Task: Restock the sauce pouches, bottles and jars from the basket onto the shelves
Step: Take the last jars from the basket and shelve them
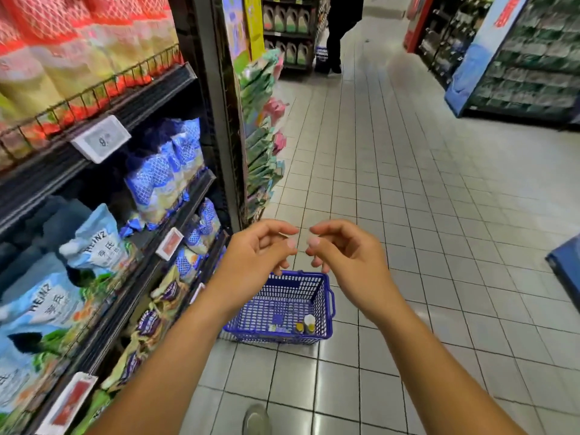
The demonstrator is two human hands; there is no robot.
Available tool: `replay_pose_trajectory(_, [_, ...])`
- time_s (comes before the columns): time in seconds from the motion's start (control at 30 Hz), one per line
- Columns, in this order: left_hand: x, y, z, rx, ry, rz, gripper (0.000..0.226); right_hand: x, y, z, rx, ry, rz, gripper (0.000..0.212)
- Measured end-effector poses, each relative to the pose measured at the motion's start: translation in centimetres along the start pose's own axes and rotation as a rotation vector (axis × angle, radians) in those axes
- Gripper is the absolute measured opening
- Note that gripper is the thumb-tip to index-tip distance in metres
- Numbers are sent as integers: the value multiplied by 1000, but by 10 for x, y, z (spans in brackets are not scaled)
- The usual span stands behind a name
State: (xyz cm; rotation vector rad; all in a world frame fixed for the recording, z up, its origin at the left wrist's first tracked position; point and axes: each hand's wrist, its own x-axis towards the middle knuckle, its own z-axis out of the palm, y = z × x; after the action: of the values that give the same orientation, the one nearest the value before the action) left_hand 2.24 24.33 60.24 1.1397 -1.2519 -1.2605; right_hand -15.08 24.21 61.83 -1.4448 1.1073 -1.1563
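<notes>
A blue plastic basket (326, 296) stands on the tiled floor beside the shelving. In its near corner lie a small white-capped bottle (309, 321), a yellow-topped jar (299, 327) and a flat packet (277, 328). My left hand (257, 249) and my right hand (345, 249) hover side by side above the basket, fingers loosely curled, fingertips nearly meeting, holding nothing. To the left, shelves carry pale blue Heinz pouches (94, 240), blue-and-white pouches (166, 174) and purple-labelled pouches (150, 321).
Red and yellow pouches (78, 58) fill the top shelf behind a wire rail. Hanging packets (260, 127) crowd the shelf end. A person in dark clothes (339, 29) stands far down the aisle. More shelving (527, 58) lines the right. My shoe (255, 419) is below.
</notes>
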Motion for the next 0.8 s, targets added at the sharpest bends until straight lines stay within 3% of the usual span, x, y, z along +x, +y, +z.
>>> replay_pose_trajectory(0.8, [160, -92, -43, 24, -107, -252, 20, 126, 102, 9, 11, 159, 259, 8])
